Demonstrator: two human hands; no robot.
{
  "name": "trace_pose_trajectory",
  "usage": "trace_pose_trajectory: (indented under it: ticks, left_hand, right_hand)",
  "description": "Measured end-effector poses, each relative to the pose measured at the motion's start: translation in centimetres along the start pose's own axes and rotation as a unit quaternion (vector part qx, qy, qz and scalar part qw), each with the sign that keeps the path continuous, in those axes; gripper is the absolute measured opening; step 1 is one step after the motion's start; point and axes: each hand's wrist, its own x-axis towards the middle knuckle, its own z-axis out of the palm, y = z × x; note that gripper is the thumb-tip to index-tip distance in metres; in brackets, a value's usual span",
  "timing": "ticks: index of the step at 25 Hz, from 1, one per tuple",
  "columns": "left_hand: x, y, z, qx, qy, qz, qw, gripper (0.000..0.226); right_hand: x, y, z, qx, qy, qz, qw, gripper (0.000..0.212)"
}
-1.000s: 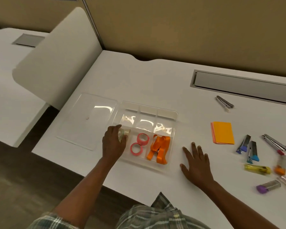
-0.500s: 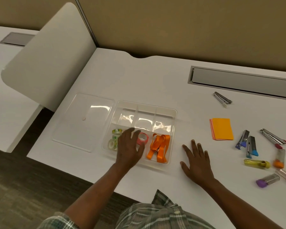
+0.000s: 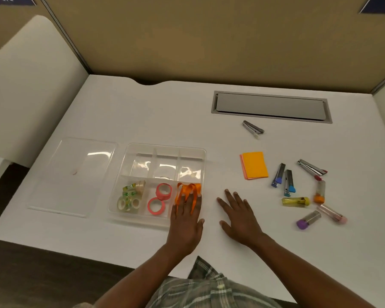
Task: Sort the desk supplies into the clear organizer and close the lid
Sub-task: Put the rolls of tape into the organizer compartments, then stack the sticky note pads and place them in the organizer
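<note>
Covering the orange ribbon loop (image 3: 189, 189) in the near-right compartment of the clear plastic organizer (image 3: 165, 147), the left hand (image 3: 186, 221) shows a wide, empty grip; the right hand (image 3: 240, 216) lies splayed on the white desk (image 3: 165, 112)

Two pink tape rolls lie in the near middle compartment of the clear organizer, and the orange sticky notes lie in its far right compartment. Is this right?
Not quite. The pink tape rolls do lie in the near middle compartment of the clear organizer, but the orange sticky notes lie on the desk, right of the organizer. The head view shows this.
</note>
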Motion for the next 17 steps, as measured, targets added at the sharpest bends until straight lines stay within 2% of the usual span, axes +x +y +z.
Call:
trace_pose_trajectory:
  ticks: [13, 17]
  left_hand:
    - [0.1, 6.1, 1.1, -0.028, -0.029, -0.010, 0.999, 0.078]
    - [0.0, 7.7, 0.3, -0.025, -0.015, -0.028, 0.999, 0.080]
  right_hand:
    - [-3.5, 6.3, -1.7, 0.028, -0.036, -0.039, 0.998, 0.070]
    - [-2.5, 6.8, -3.8, 0.087, -0.028, -0.030, 0.995, 0.059]
